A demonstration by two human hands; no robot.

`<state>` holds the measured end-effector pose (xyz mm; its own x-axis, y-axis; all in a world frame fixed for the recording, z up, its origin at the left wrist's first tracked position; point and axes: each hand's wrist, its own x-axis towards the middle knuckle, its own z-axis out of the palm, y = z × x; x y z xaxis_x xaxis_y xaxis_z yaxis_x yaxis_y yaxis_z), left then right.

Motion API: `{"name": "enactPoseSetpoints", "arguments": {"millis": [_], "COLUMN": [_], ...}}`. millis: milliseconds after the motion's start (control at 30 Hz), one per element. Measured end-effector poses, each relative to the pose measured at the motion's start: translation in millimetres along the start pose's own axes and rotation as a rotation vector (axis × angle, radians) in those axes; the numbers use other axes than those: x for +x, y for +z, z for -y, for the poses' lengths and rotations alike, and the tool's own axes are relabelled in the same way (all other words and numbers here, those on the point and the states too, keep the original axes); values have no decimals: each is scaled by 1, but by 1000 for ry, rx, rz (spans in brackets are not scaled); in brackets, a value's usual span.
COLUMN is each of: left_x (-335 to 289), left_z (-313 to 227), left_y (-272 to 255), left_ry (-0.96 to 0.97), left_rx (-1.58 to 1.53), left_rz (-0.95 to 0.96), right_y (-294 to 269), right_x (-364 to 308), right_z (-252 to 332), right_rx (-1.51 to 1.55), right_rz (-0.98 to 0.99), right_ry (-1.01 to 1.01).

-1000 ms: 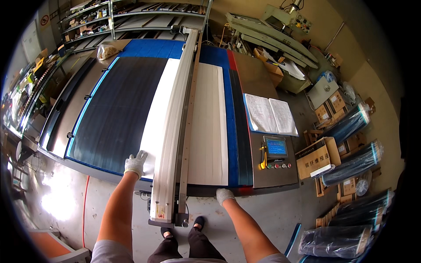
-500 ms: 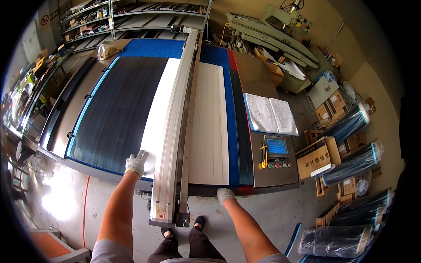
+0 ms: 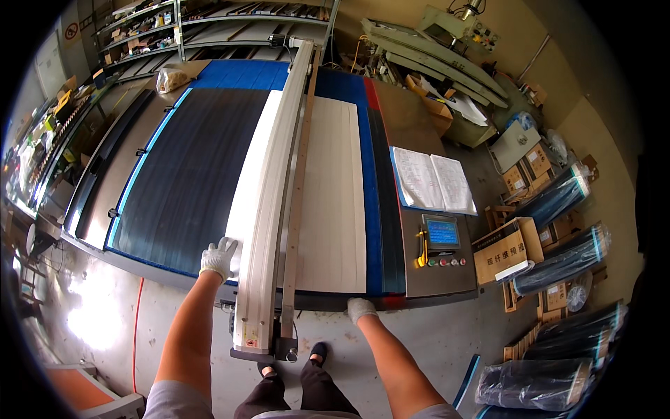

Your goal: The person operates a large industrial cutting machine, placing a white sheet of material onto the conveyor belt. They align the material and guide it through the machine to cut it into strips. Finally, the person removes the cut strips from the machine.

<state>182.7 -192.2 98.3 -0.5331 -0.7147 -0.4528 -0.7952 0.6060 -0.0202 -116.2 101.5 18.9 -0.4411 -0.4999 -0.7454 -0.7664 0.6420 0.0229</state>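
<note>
My left hand [image 3: 220, 258], in a pale work glove, lies with fingers spread at the near corner where the dark sheet [image 3: 185, 174] meets a white strip of sheet [image 3: 250, 183]. Just right of it, a long metal gantry beam [image 3: 269, 195] spans the worktable from front to back. Beyond the beam lies a pale, faintly lined sheet [image 3: 329, 195] on the blue table surface [image 3: 373, 230]. My right hand [image 3: 361, 309], also gloved, rests against the table's front edge [image 3: 324, 302]; its fingers are hidden.
On the table's right side are an open paper booklet [image 3: 434, 180], a touch screen panel [image 3: 442, 232], push buttons [image 3: 447, 262] and a yellow-handled tool [image 3: 422, 250]. Cardboard boxes [image 3: 506, 253] and plastic-wrapped rolls [image 3: 562, 258] stand at right. Shelving [image 3: 255, 21] runs along the back.
The gantry beam has shifted slightly left, narrowing the white strip beside my left hand and baring more of the pale sheet. Both hands have stayed nearly in place.
</note>
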Motion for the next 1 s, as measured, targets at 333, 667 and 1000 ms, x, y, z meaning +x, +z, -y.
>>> {"name": "enactPoseSetpoints", "arguments": {"millis": [333, 667, 1000], "left_x": [-4, -4, 5], "left_z": [0, 2, 7], "left_y": [-9, -8, 5], "left_ry": [-12, 5, -4], "left_rx": [-67, -43, 16], "left_rz": [31, 18, 7], "right_y": [8, 2, 13], "right_x": [9, 0, 8], "right_z": [-5, -3, -7], "right_rx": [-9, -8, -17], "right_rz": [-37, -62, -109], "right_ry": [0, -27, -50]}}
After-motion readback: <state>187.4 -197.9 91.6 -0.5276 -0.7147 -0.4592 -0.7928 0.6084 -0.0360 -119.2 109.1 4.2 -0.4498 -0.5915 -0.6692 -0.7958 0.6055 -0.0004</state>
